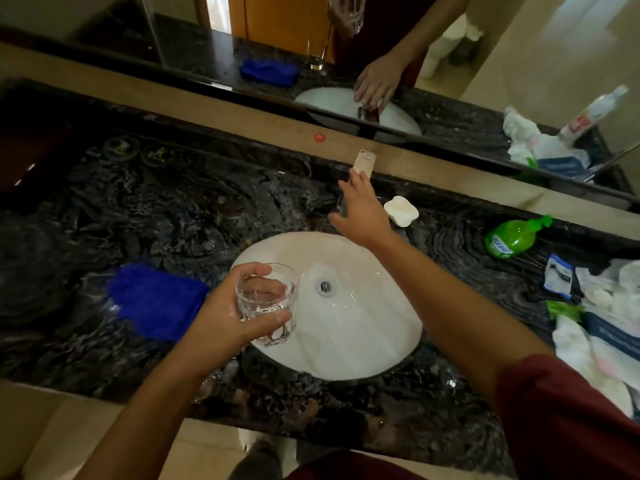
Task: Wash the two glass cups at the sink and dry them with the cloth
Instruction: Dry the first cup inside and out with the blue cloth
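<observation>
Over the white oval sink (346, 341), the left hand (221, 317) is gripping a clear faceted glass cup (266, 303), fingers clamped around it; the right hand (363, 213) is reaching the far tap, grip unclear. Soapy fingers risk dropping it.

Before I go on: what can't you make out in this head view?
- Tap: right hand covers its base; no running water is discernible.
- Second glass: not clearly seen on the counter; only a blurred mirror reflection.
- Glass in left hand: clean or soapy, unclear.
- Green bottle label: too small.
</observation>
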`<move>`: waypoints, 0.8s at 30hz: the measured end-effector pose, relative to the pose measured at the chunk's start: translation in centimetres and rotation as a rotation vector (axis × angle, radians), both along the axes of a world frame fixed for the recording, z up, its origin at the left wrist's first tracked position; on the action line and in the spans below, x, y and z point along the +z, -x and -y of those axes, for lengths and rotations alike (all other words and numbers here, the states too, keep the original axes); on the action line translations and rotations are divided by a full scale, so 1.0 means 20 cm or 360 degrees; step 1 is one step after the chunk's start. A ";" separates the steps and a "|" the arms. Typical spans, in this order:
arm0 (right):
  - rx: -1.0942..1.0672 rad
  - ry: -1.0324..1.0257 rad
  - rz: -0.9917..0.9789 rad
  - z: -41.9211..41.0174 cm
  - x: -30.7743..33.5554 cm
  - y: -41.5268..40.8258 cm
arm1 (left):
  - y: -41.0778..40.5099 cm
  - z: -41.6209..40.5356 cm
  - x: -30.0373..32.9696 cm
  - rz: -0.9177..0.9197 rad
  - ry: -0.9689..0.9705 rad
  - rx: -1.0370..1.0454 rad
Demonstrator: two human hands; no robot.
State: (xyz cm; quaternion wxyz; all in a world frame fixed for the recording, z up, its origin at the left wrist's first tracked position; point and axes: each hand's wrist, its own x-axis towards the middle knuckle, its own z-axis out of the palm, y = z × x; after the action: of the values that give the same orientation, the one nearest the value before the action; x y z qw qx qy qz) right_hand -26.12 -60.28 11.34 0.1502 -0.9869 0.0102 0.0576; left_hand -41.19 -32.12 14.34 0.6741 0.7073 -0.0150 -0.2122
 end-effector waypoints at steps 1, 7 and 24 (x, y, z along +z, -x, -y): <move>-0.0010 -0.0056 -0.0029 0.00 0.02 0.00 | 0.01 -0.01 0.01 0.0011 0.0007 0.0001; -0.0060 -0.0313 -0.0139 -0.05 0.18 0.14 | 0.07 -0.09 0.04 0.0050 0.0013 -0.0017; 0.0295 -0.1637 -0.0517 -0.23 0.22 0.93 | 0.24 0.03 0.02 0.0245 -0.0278 0.0135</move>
State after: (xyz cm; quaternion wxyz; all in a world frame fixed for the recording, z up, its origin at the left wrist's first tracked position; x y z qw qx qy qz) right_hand -44.72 -55.66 15.72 0.6041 -0.7615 -0.0832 0.2197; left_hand -46.08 -32.80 14.70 0.6153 0.7775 -0.0181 -0.1290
